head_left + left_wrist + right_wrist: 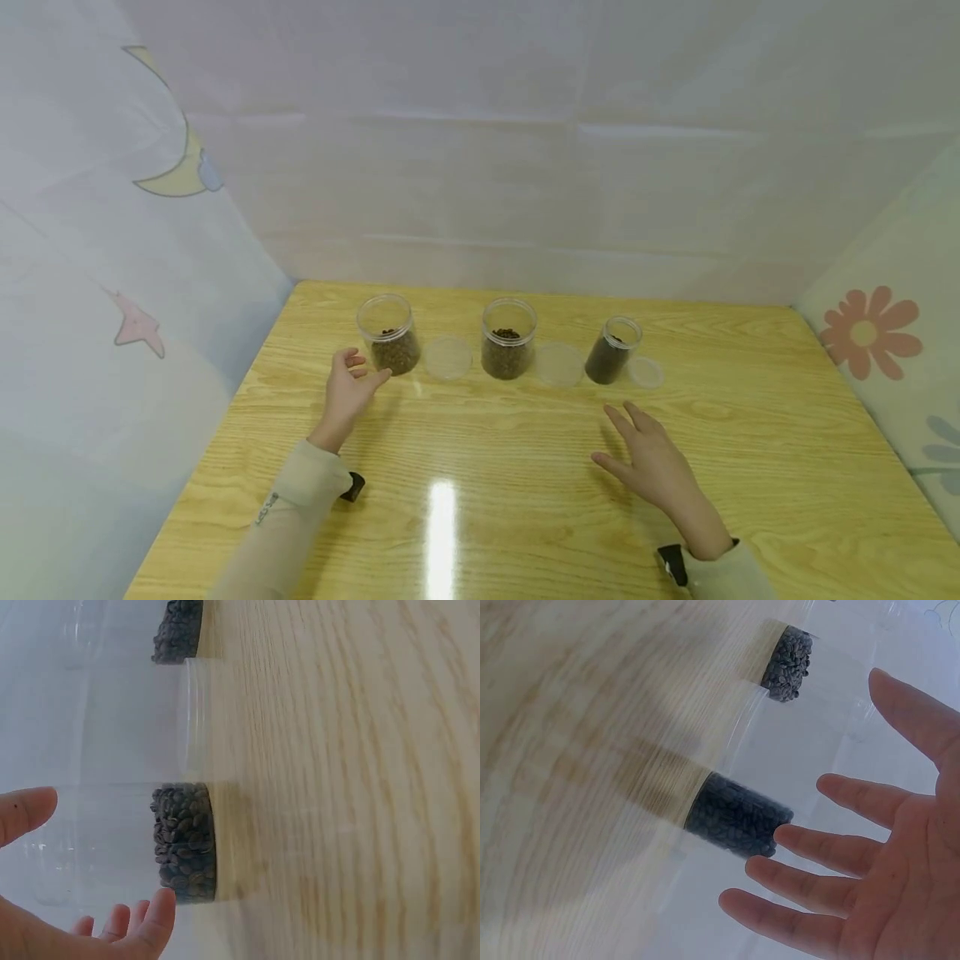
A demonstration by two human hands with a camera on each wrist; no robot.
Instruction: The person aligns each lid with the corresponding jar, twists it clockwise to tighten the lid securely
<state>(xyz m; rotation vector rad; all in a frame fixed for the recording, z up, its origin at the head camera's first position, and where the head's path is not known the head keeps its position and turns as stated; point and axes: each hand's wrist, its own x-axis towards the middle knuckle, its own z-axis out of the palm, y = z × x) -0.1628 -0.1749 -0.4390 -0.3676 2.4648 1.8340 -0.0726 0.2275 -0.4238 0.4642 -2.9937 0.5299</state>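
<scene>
Three clear jars, part filled with dark beans, stand uncovered in a row. My left hand [349, 398] is at the left jar [396, 352], its thumb and fingers spread to either side of it. Coffee-like beans [184, 844] fill the bottom of that jar in the left wrist view. My right hand [654, 463] hovers over the table in front of the smaller right jar [607, 360], palm turned towards it and fingers apart, holding nothing. The middle jar [507, 357] stands between the two, away from both hands.
Clear round lids lie flat beside the jars: a left lid [447, 358], a middle lid [559, 365] and a smaller right lid [645, 372]. The wooden table [525, 517] meets a pale cloth backdrop [480, 183] behind the jars and at both sides.
</scene>
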